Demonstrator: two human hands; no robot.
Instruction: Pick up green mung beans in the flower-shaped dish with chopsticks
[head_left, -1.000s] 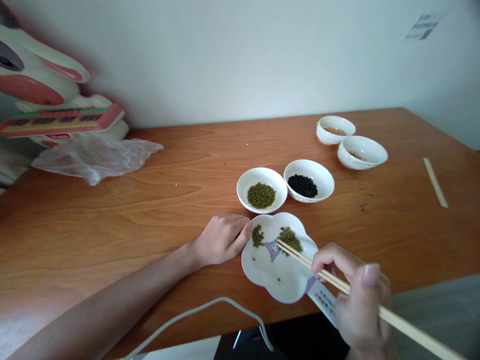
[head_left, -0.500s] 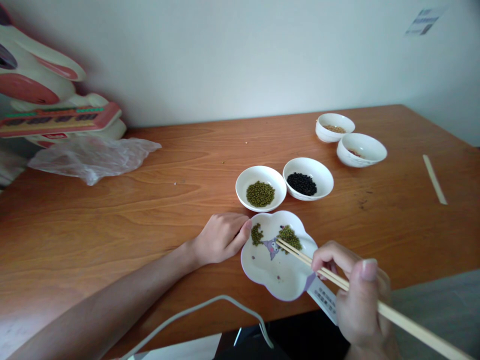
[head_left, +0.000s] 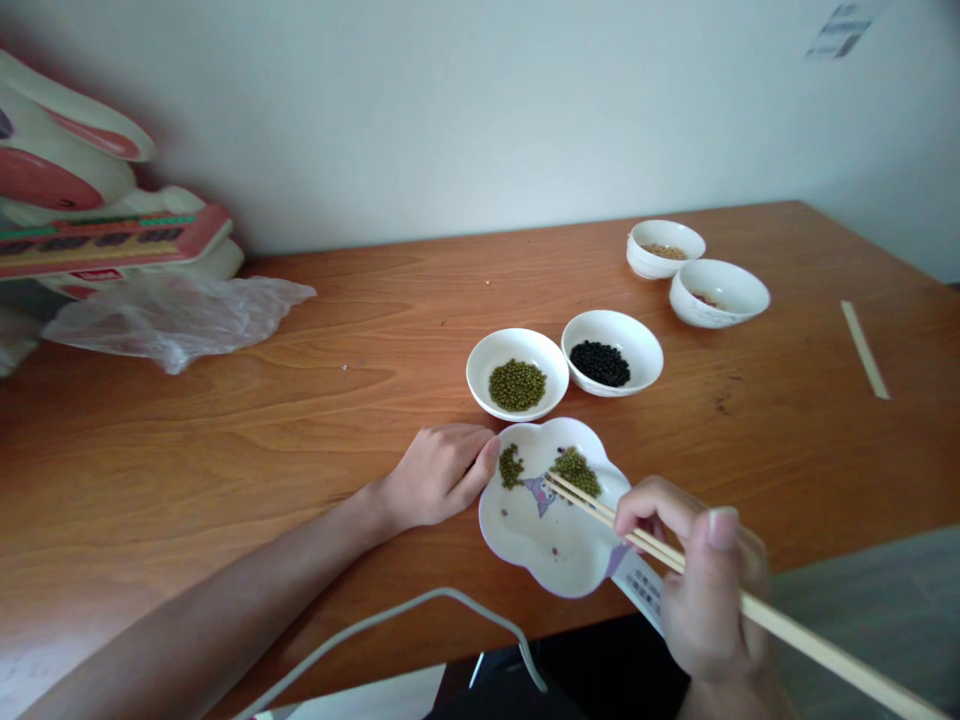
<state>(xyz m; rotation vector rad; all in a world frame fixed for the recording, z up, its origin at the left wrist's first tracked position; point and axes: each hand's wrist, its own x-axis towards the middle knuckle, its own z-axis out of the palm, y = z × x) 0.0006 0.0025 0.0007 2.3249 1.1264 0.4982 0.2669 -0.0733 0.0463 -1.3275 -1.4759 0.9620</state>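
Observation:
My right hand (head_left: 705,570) holds a pair of wooden chopsticks (head_left: 814,648) whose tips are close together over the flower-shaped plate (head_left: 581,565). The tips sit at the left edge of a pile of green mung beans (head_left: 576,470), by the printed cartoon figure. A smaller group of mung beans (head_left: 511,466) lies at the plate's left lobe. Curled at the plate's left rim, my left hand (head_left: 442,475) grips its edge; some fingertips are hidden. Just behind the plate stands a white bowl (head_left: 480,385) of mung beans, beside another bowl (head_left: 646,345) with black beans.
Two more white bowls (head_left: 750,295) (head_left: 637,258) with small contents stand at the back right. A pale flat strip (head_left: 865,350) lies farther right. On the left are a plastic bag (head_left: 184,315) and a rabbit-shaped toy keyboard (head_left: 112,240). A cable (head_left: 390,606) loops along the front edge.
The chopstick tips have shifted slightly left along the edge of the bean pile. The whole view has moved a little. My left hand stays at the plate's rim.

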